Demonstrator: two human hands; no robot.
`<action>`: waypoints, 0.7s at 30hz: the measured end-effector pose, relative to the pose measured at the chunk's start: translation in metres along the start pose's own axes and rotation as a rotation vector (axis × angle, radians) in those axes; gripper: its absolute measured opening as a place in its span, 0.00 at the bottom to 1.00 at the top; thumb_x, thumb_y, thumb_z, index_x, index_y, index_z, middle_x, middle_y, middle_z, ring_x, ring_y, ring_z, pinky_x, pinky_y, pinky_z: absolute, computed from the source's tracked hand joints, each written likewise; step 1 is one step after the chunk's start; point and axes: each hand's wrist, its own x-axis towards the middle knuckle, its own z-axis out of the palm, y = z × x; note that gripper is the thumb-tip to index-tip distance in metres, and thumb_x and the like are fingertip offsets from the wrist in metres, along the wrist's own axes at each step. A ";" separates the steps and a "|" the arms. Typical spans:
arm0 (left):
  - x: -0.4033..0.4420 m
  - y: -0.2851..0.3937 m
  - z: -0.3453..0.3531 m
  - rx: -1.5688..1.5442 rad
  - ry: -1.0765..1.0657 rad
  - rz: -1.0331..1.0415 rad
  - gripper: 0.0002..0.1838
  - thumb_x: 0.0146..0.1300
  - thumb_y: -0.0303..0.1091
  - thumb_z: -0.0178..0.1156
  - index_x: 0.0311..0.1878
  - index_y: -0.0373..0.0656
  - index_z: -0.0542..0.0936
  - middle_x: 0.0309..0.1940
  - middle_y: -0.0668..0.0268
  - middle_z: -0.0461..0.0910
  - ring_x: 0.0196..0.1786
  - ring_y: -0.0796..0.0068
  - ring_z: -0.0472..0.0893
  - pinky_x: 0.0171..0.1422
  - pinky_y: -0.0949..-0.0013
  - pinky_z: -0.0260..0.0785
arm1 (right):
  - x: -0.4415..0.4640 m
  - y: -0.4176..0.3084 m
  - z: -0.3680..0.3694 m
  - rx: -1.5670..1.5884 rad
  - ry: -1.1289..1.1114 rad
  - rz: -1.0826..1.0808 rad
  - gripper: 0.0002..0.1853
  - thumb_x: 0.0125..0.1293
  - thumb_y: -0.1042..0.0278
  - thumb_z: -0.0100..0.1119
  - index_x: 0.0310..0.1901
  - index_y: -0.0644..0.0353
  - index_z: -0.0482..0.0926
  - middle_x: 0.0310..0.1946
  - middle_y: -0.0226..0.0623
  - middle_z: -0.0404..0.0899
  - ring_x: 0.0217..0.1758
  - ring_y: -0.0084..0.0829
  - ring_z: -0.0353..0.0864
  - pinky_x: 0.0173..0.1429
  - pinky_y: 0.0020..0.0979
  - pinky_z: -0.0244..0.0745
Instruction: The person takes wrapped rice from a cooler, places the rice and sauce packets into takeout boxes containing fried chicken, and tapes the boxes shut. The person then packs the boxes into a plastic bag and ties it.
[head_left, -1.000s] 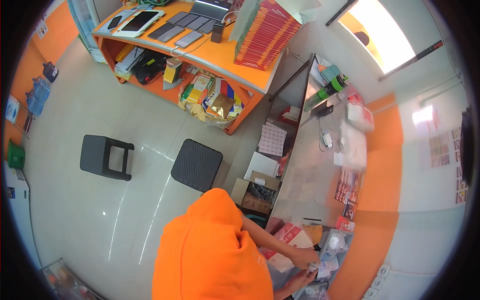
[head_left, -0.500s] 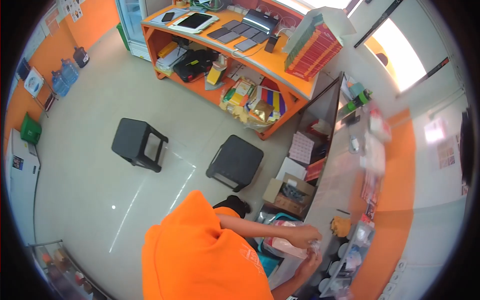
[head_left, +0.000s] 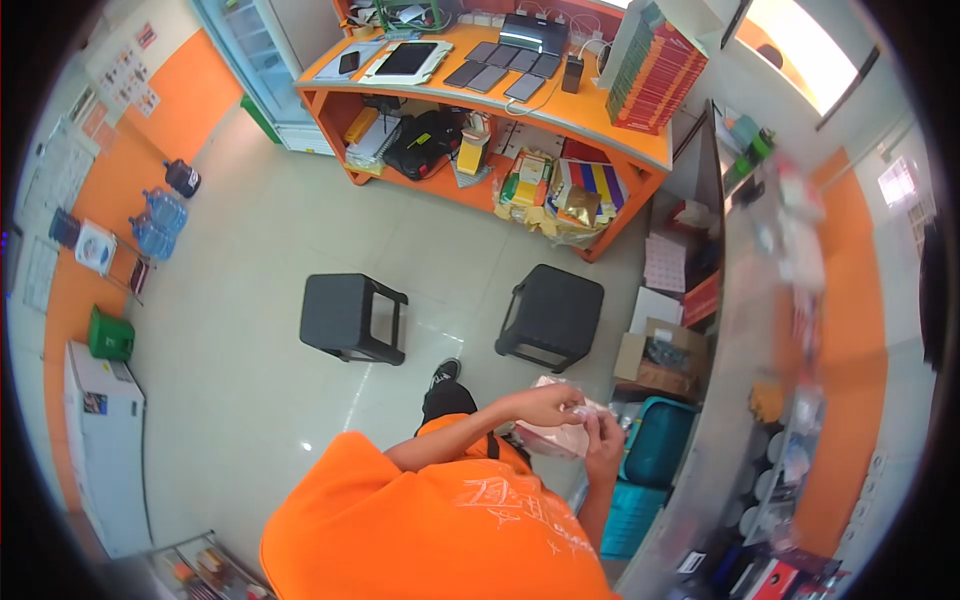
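Note:
A clear plastic bag (head_left: 550,438) with a pale pink, box-like content hangs in front of my body. My left hand (head_left: 548,405) is closed, its fingers pinching the gathered neck of the bag. Close beside it, my right hand (head_left: 604,438) is also closed on the same twisted plastic, fingertips nearly meeting those of the left. What exactly is inside the bag cannot be made out. Just right of my hands stands a teal plastic bin (head_left: 660,440), with a second teal container (head_left: 632,515) below it.
Two black stools (head_left: 350,315) stand on the tiled floor ahead. An open cardboard box (head_left: 668,360) lies past the teal bin. A long counter (head_left: 712,430) runs along my right. Farther off, an orange desk (head_left: 450,95) carries several phones, a tablet and a tall stack of red boxes.
My view and body have turned right to left, away from the counter. The hands have brought the bag from the counter's edge over the floor, still gripping its neck.

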 end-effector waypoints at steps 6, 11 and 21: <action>-0.088 -0.037 -0.129 0.091 0.146 -0.104 0.26 0.75 0.51 0.56 0.42 0.31 0.81 0.28 0.53 0.79 0.32 0.64 0.74 0.39 0.61 0.68 | 0.064 -0.012 0.142 -0.231 -0.344 -0.148 0.08 0.69 0.70 0.64 0.38 0.67 0.84 0.29 0.36 0.84 0.30 0.23 0.76 0.38 0.29 0.72; -0.137 -0.061 -0.223 -0.027 0.258 -0.242 0.24 0.77 0.48 0.55 0.41 0.31 0.82 0.28 0.57 0.80 0.33 0.74 0.73 0.39 0.65 0.68 | 0.121 -0.037 0.252 -0.231 -0.349 -0.197 0.08 0.68 0.68 0.66 0.39 0.66 0.85 0.30 0.36 0.85 0.32 0.22 0.78 0.40 0.28 0.73; -0.215 -0.177 -0.413 -0.310 1.138 -0.595 0.22 0.75 0.49 0.58 0.52 0.36 0.85 0.35 0.70 0.78 0.41 0.79 0.72 0.50 0.71 0.67 | 0.325 -0.082 0.266 -0.001 -0.026 -0.068 0.07 0.73 0.69 0.61 0.43 0.64 0.83 0.38 0.34 0.87 0.40 0.21 0.83 0.51 0.25 0.77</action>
